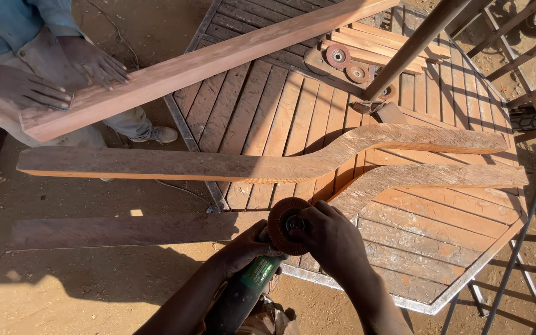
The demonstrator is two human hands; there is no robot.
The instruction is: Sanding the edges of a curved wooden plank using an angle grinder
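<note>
Just the one camera here, sitting on the person's head and looking steeply down, so there's no second view sharing anything with it. It's tilting slightly forward, taking in the sandy ground at the left and bottom edge. The person's own hands, left hand [243,248] and right hand [330,239], are sitting close under the lens at bottom centre, forearms coming up from the lower edge. The slatted octagonal wooden surface with a metal rim [417,248] is filling the middle and right, a bit farther off. Another person's hands [91,62] are showing at the top left corner, farthest from the lens, facing the wearer.
</note>
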